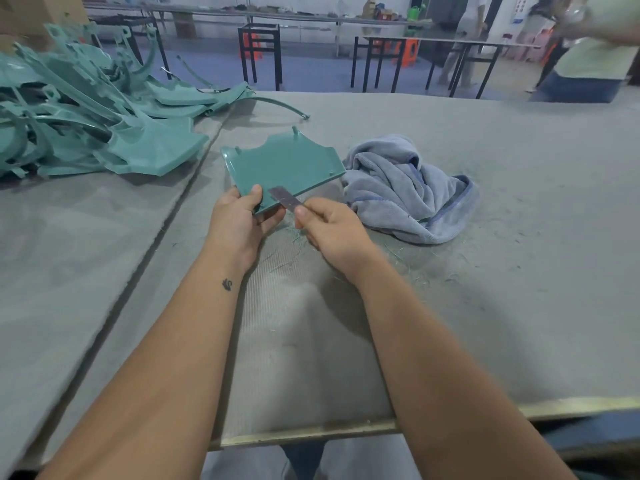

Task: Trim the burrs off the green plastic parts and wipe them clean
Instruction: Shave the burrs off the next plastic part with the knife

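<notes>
Trimming stage, with one part in hand and many waiting. A single green plastic part [282, 168], a flat panel with a scalloped far edge and small pegs, is held just above the grey felt-covered table [519, 202] near its centre, tilted so that its near edge faces the person. The left hand [239, 221] grips the panel's near left corner, thumb curled over the top face and fingers wrapped beneath. The right hand [332, 230] pinches a thin flat blade [284, 199] between thumb and curled fingers; the blade's tip lies against the panel's near edge, just right of the left thumb, which suggests a burr-scraping stroke along that edge. Fine green shavings [298, 237] lie scattered on the table under and to the right of the hands, evidence that some trimming is already done, though how many parts are finished cannot be told. A large tangled pile of green parts [86, 133] lies at the far left; whether these are trimmed or untrimmed cannot be judged. A crumpled grey-blue cloth [408, 188] rests on the table just right of the held panel, touched by neither hand, so the wiping of this part appears not yet begun. Trimming of the remaining edges, then wiping, is judged still to come.
</notes>
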{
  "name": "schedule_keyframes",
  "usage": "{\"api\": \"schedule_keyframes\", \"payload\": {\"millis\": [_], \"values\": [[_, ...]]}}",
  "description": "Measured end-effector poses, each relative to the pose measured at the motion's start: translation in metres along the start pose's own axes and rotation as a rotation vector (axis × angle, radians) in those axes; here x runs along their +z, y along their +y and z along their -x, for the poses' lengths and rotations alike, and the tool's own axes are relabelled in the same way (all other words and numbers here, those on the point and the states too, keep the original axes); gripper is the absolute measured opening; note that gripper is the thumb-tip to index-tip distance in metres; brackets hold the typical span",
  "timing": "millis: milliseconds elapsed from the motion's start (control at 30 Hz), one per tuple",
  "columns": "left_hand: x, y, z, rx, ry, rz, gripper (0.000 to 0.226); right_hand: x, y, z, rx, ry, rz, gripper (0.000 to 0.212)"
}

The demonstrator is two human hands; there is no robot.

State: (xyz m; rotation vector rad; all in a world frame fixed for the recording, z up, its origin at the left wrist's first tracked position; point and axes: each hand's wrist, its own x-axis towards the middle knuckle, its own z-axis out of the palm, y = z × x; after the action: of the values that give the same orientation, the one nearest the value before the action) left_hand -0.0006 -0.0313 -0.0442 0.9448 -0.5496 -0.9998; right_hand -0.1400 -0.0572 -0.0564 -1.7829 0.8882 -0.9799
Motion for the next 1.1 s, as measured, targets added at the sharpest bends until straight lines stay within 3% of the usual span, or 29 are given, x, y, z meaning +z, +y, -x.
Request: {"api": "schedule_keyframes", "payload": {"millis": [167,333,500,900,1000,1100], "values": [[-0.001,0.001,0.001,-0.016,-0.001,0.02,0.019,-0.009,-0.002,0.001,0.047,0.184,-0.152,0.031],[0.0,0.0,0.001,-0.007,-0.008,0.028,0.021,0.0,-0.001,0.003,-0.009,-0.003,0.002,0.032],[-0.001,0.002,0.0,-0.026,-0.004,0.036,0.02,-0.011,-0.003,0.001,0.042,0.24,-0.158,0.03],[-0.002,0.002,-0.001,-0.012,0.011,0.075,0.022,-0.001,-0.001,0.002,-0.016,-0.027,0.031,0.031],[-0.003,0.003,-0.001,-0.033,0.014,0.104,0.02,-0.008,-0.004,-0.001,0.081,0.073,-0.135,0.035],[-0.003,0.006,0.001,-0.057,0.014,0.134,0.022,-0.018,-0.007,-0.005,0.193,0.125,-0.25,0.056]]}}
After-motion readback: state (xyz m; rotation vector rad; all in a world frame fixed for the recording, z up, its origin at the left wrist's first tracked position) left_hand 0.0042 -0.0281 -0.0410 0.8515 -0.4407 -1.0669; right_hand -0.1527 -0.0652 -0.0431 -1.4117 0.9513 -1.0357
